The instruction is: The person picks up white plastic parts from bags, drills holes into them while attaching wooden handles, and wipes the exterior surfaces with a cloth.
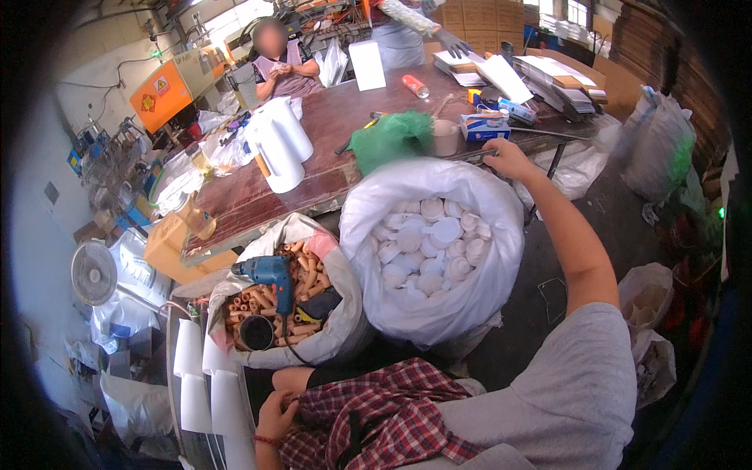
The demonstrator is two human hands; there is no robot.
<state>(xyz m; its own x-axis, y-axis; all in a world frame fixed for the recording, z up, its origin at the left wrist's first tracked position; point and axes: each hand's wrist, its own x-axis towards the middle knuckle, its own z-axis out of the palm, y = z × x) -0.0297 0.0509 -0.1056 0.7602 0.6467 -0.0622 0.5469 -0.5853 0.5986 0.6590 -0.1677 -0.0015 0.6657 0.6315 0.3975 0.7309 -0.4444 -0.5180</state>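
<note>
My right hand reaches out to the table's edge, above the rim of a large white plastic bag. Its fingers are bent together; whatever they grip is too small to make out. Many round white plastic pieces fill that bag. My left hand lies low by my lap, beside a red plaid cloth, with its fingers curled together and any content hidden. In front of it stands a sack of short brown tubes, with a blue power drill and a black cup on top.
The dark red table carries a green mesh bundle, white rolls, a beige cup, a blue box, a red can and stacked sheets. Two people are across it. White curved sheets stand at my left.
</note>
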